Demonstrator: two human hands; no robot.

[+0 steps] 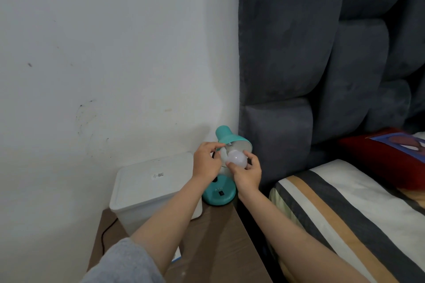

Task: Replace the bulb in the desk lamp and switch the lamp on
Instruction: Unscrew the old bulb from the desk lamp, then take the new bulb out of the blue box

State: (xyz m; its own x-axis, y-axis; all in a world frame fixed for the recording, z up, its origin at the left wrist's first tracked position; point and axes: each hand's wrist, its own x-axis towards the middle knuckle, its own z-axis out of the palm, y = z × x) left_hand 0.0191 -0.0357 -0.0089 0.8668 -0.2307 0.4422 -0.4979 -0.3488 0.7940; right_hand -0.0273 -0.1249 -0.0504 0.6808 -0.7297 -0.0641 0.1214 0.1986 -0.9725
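Beside the bed, on the tabletop (218, 243), my right hand (247, 173) grips the white bulb (236, 158) at the teal lamp's shade (232, 140); my left hand (207, 161) pinches the shade's rim. I judge I'm mid-threading, so next comes steady twisting without cross-threading, then the base switch (220, 193).

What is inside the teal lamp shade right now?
The pale inside of the lamp shade and a metal threaded part show. The white bulb, held by the right hand, is at its mouth; the socket is hidden.

A white lidded plastic box (149, 188) crowds the teal metal desk lamp (220, 190) leftward; a grey padded headboard (287, 76) blocks its right.
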